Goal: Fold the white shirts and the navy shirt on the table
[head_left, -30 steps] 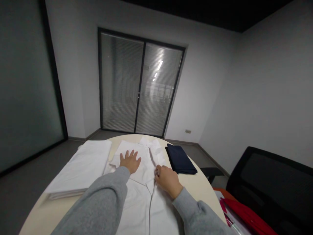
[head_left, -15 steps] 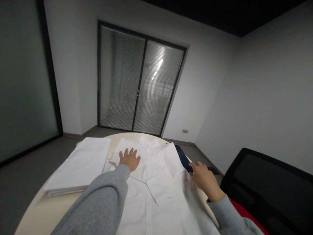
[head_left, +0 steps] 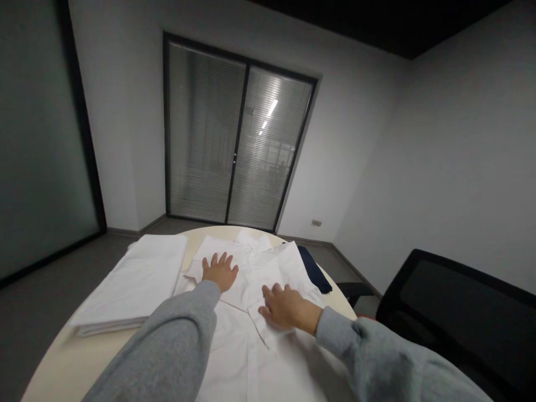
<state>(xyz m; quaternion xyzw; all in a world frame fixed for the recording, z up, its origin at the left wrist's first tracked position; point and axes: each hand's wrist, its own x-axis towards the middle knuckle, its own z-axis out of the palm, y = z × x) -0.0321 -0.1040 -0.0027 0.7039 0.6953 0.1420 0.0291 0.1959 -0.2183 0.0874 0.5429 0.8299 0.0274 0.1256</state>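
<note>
A white shirt point(head_left: 229, 357) lies spread over the table, its collar point(head_left: 253, 241) at the far end and its sleeves folded in across the front. My left hand point(head_left: 220, 272) rests flat on the shirt's left chest, fingers spread. Over the folded sleeve on the right side is my right hand point(head_left: 285, 307), palm down with the fingers apart and slightly bent. Neither hand grips any cloth that I can see. Part of the shirt's lower right is hidden by my right forearm.
Left of the shirt sits a folded stack of white cloth point(head_left: 138, 279). A dark navy cloth point(head_left: 314, 271) lies at the right edge of the round cream table point(head_left: 62, 360). A black mesh chair point(head_left: 456, 301) stands close on the right.
My right hand has moved left from the shirt's right edge, near the navy cloth, onto the folded sleeve. My left hand has stayed on the shirt's left chest.
</note>
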